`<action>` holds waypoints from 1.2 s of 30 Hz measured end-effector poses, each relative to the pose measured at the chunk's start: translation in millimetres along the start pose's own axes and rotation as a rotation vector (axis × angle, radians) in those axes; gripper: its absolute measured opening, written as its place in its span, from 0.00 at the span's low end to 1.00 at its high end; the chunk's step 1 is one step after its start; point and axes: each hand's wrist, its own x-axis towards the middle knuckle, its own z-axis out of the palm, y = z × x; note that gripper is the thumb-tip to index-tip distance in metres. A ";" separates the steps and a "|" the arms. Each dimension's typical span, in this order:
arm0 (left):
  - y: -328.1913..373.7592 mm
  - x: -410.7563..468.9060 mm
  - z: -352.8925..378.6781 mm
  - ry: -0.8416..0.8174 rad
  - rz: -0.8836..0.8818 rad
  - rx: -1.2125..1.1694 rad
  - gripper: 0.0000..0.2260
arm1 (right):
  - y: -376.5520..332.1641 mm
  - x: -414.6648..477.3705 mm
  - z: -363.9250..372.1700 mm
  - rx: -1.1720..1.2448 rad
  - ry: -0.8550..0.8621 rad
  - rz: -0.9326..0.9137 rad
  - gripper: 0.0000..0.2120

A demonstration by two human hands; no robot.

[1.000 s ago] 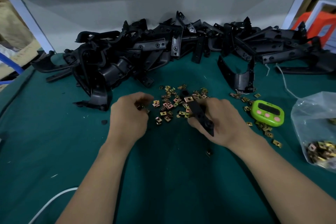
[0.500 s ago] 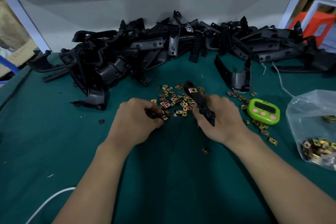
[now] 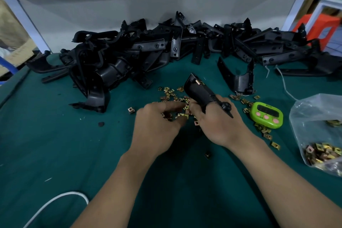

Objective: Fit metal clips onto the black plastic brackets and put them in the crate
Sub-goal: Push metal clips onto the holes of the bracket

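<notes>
Toward the near left corner of the dark green cloth-covered table point(image 3: 55, 144) a thin white cable point(image 3: 55, 201) loops in. Behind it, along the back wall, runs a big heap of black plastic brackets point(image 3: 148, 52) — too tangled to say whether any carry clips, though its size suggests most of the job lies ahead. Moving right, the left hand point(image 3: 157, 126) lies knuckles-up on a scatter of small brass-coloured metal clips point(image 3: 170, 92), its fingers curled down among them; whether they have already pinched one I cannot tell. Just beside it, the right hand point(image 3: 220, 124) grips a long black plastic bracket point(image 3: 199, 92) by its near end, the far end tilted up and away over the scatter. A small coppery piece point(image 3: 197, 83) at that raised tip looks like a clip already seated. I judge this bracket to be partway done, with one clip on and another being fetched. Farther right a curved black bracket point(image 3: 238, 77) stands alone on the cloth. Next comes a lime-green digital timer with pink buttons point(image 3: 266, 114), with more clips strewn around it. At the right edge, a clear plastic bag point(image 3: 318, 135) holds a good stock of clips. No crate is in view — so how many finished pieces exist cannot be told, and the bracket in hand has not yet been put away.
</notes>
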 end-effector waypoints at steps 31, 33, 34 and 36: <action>12.0 -2.5 5.6 -0.371 0.004 -0.426 0.15 | -5.4 -4.1 -23.3 -0.391 0.141 -0.013 0.11; 12.7 -2.1 5.3 -0.362 -0.014 -0.454 0.16 | -4.7 -4.3 -23.6 -0.366 0.158 -0.006 0.10; 12.8 -1.8 4.9 -0.356 -0.024 -0.465 0.16 | -3.8 -4.4 -23.6 -0.354 0.170 -0.003 0.09; 12.6 -1.3 4.4 -0.353 -0.039 -0.474 0.15 | -2.7 -4.0 -24.1 -0.335 0.179 0.010 0.08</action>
